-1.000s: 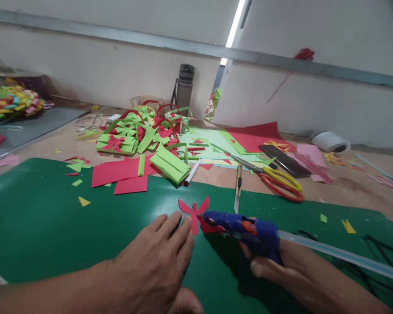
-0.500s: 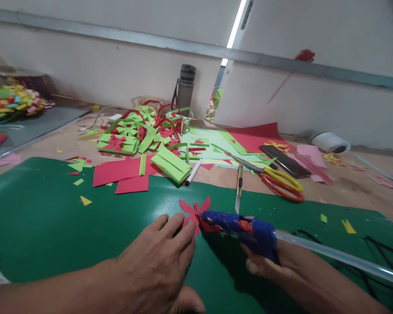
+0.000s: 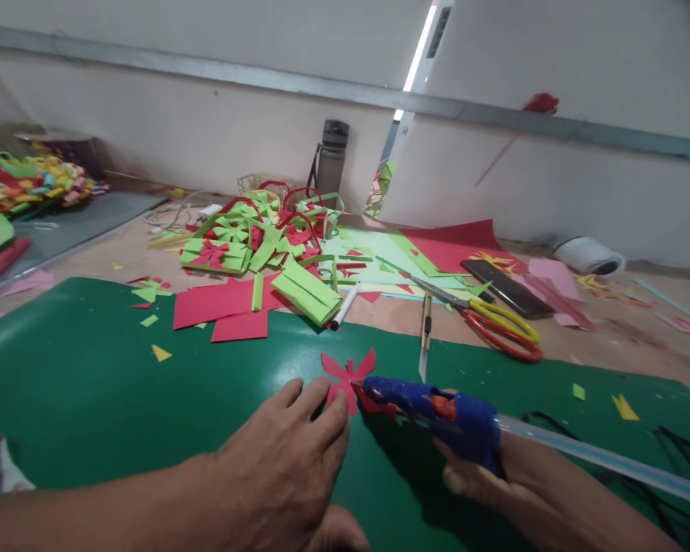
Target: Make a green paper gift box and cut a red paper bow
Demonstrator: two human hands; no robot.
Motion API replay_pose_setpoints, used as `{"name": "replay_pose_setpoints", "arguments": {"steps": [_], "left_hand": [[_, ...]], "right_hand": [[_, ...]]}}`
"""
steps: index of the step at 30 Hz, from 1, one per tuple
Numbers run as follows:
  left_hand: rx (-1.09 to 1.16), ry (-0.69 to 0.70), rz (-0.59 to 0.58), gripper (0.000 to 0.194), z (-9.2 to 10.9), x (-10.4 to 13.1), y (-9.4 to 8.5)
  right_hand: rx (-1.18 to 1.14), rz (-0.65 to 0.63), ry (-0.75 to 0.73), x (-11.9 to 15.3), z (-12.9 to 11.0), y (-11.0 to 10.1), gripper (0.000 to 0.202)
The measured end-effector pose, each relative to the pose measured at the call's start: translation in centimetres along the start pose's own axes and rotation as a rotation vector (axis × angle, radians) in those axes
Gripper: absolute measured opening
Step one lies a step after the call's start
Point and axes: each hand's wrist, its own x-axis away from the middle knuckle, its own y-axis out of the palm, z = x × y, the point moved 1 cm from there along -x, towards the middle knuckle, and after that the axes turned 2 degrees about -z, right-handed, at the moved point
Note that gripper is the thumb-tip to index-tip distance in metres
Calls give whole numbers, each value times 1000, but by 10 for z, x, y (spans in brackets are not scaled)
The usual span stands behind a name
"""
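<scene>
A red paper flower cut-out (image 3: 345, 370) lies on the green mat (image 3: 120, 414). My left hand (image 3: 290, 448) rests palm down, its fingers stretched out and the fingertips on the flower's near left petals; the thumb is apart from them. In my right hand (image 3: 471, 475) is a blue hot glue gun (image 3: 437, 406), a long clear glue stick (image 3: 603, 456) running out of its back. The gun's nozzle is at the flower's centre. Whether it touches the paper, I cannot tell. The gun covers part of the flower's right side.
Beyond the flower lie a box cutter (image 3: 426, 333), scissors (image 3: 503, 326), a marker (image 3: 345, 307) and a dark phone (image 3: 509, 287). Red card pieces (image 3: 221, 303) and a folded green paper piece (image 3: 306, 291) lie left of these. A bottle (image 3: 330, 165) stands at the wall.
The whole view has shifted slightly to the right and down. Both hands, the glue gun and the flower keep nearly the same positions relative to each other.
</scene>
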Motion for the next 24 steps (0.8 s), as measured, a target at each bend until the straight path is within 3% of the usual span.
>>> {"name": "replay_pose_setpoints", "arguments": {"steps": [7, 14, 19, 24], "left_hand": [[12, -5, 2, 71, 0, -2, -1], [-12, 1, 8, 72, 1, 0, 0], [-9, -15, -17, 69, 2, -1, -1], [-3, -1, -36, 68, 0, -1, -2]], "right_hand": [[-6, -10, 29, 0, 0, -1, 58], [-5, 3, 35, 0, -6, -4, 49], [-15, 23, 72, 3, 4, -1, 55], [-11, 63, 17, 4, 2, 0, 50]]}}
